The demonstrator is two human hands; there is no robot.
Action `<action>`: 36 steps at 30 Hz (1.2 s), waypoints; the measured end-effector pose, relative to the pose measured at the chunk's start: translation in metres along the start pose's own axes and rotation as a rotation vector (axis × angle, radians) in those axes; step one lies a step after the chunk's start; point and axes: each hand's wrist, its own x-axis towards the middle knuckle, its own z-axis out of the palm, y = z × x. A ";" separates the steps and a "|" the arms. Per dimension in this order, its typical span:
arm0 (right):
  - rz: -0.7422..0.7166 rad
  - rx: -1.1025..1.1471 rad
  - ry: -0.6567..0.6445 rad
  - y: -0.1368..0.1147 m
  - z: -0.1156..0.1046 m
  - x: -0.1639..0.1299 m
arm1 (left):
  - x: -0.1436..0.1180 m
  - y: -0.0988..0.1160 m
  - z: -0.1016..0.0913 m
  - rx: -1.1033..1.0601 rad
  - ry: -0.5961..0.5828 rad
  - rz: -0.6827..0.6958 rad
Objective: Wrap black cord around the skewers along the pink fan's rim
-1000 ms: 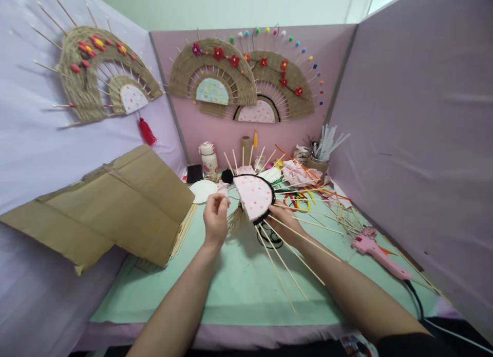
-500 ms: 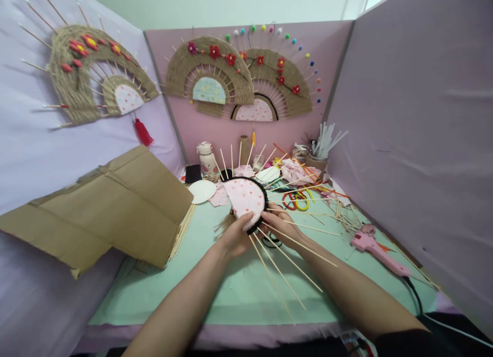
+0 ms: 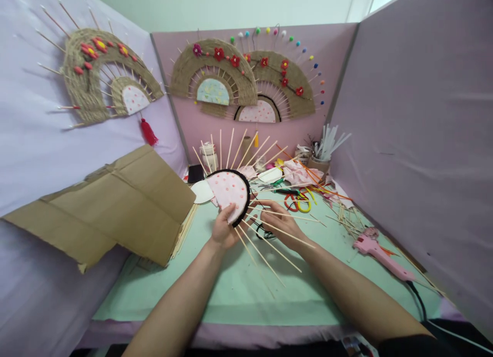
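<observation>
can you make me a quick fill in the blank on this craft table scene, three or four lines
1. The left hand holds a pink dotted half-disc with a ____ edge and wooden sticks fanning out.
2. The pink glue gun lies on the ____ mat.
3. A folded sheet of ____ leans at the left wall.
4. A ____ tassel hangs under the woven fan on the left wall.

Missing words: black; green; cardboard; red
</observation>
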 end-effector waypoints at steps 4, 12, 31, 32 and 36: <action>-0.041 0.001 0.131 0.009 -0.005 0.006 | -0.002 0.005 0.000 0.022 -0.003 -0.052; -0.166 -0.272 0.303 0.007 -0.014 0.009 | -0.001 0.010 -0.006 0.149 0.037 -0.068; 0.030 -0.345 -0.139 0.008 0.000 -0.001 | 0.002 0.001 -0.014 -0.073 0.002 -0.025; 0.032 -0.349 -0.143 0.009 0.000 0.000 | 0.002 0.001 -0.014 -0.069 -0.015 -0.041; 0.055 -0.370 -0.163 0.013 0.000 0.001 | 0.001 0.001 -0.012 -0.050 -0.030 -0.073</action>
